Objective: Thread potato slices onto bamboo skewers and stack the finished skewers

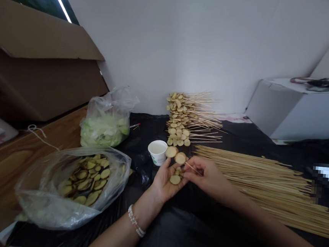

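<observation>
Thin, round, pale-yellow slices (175, 179) ride a half-open palm: spill risk!
Left hand (163, 184) cups them loosely, so tilting could drop some; right hand's (207, 174) fingers pinch a slim tan wooden skewer (193, 167), where crooked pushing might split the brown-rimmed slice (180, 158) beyond.

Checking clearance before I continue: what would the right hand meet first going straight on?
Most likely the left hand, with slices in its palm; depth between it and the right hand is unclear.

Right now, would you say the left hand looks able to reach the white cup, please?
Probably yes: the white cup stands just beyond the left hand, near its thumb, and nothing visible blocks that side, though the slices in its palm could hinder grasping.
</observation>
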A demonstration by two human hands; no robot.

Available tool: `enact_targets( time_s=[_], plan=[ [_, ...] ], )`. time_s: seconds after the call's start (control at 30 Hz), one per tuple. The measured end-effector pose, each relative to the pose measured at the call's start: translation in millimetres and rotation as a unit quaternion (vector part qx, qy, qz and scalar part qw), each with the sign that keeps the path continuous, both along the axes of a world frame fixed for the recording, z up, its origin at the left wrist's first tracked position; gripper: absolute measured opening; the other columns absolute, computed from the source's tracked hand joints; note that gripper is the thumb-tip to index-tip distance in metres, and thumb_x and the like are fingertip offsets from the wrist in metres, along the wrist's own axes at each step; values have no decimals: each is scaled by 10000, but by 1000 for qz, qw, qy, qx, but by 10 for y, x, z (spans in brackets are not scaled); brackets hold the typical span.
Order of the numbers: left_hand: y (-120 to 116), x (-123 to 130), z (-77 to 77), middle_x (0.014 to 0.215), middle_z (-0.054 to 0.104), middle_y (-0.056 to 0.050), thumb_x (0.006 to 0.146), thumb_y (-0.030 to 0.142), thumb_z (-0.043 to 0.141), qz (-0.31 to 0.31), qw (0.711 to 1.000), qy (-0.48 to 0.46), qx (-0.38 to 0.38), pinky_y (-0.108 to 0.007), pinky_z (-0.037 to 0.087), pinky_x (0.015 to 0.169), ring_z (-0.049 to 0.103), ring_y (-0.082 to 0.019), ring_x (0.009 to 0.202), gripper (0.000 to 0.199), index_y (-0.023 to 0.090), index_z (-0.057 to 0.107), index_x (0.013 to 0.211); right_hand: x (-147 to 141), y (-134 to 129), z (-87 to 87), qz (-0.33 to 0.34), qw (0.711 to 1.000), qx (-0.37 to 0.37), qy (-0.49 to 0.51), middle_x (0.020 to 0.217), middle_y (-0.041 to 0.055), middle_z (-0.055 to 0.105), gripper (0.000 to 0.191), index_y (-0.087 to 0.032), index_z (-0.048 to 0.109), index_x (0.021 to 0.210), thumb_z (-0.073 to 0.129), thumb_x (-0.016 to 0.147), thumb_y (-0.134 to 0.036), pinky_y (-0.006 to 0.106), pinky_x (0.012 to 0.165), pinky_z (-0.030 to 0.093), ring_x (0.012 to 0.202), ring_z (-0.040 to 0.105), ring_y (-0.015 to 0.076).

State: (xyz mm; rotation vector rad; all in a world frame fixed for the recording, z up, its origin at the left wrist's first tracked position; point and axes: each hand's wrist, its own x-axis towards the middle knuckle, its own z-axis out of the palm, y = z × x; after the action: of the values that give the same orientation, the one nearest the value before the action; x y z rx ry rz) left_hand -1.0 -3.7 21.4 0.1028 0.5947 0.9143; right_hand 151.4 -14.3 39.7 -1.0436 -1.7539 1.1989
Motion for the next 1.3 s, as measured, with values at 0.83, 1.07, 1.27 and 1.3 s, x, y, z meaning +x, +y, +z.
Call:
enact_targets(
  time_s=[0.83, 1.07, 1.27, 1.3],
  plan=[
    [-57, 60, 12, 808, 675, -56, 765, 181, 691, 60, 990, 104, 72, -183, 523, 667, 641, -97, 718, 151, 110, 644, 890, 83, 185, -66, -72, 996, -33, 33, 609, -19, 568, 210, -167, 581, 781, 570, 785, -377, 232, 495, 377, 521, 484, 102],
    [-55, 28, 23, 885, 684, -51, 752, 119, 685, 82, 984, 117, 106, -194, 537, 697, 663, -108, 767, 130, 139, 630, 869, 82, 159, -13, -50, 998, -25, 40, 687, 0, 605, 234, -168, 604, 799, 562, 800, -399, 231, 499, 390, 535, 497, 93],
    [-43, -5, 85, 760, 657, -7, 716, 109, 720, 94, 974, 152, 142, -114, 497, 567, 621, -50, 615, 184, 145, 650, 882, 124, 172, 32, -72, 997, -14, 21, 580, -26, 535, 228, -174, 600, 809, 553, 808, -396, 223, 458, 357, 488, 452, 89],
    [-45, 0, 83, 751, 658, -4, 701, 100, 730, 92, 972, 161, 146, -108, 491, 562, 609, -40, 597, 206, 141, 663, 892, 129, 177, 28, -69, 997, -12, 19, 580, -25, 537, 227, -173, 607, 826, 553, 810, -393, 224, 461, 359, 493, 455, 91]
  ],
)
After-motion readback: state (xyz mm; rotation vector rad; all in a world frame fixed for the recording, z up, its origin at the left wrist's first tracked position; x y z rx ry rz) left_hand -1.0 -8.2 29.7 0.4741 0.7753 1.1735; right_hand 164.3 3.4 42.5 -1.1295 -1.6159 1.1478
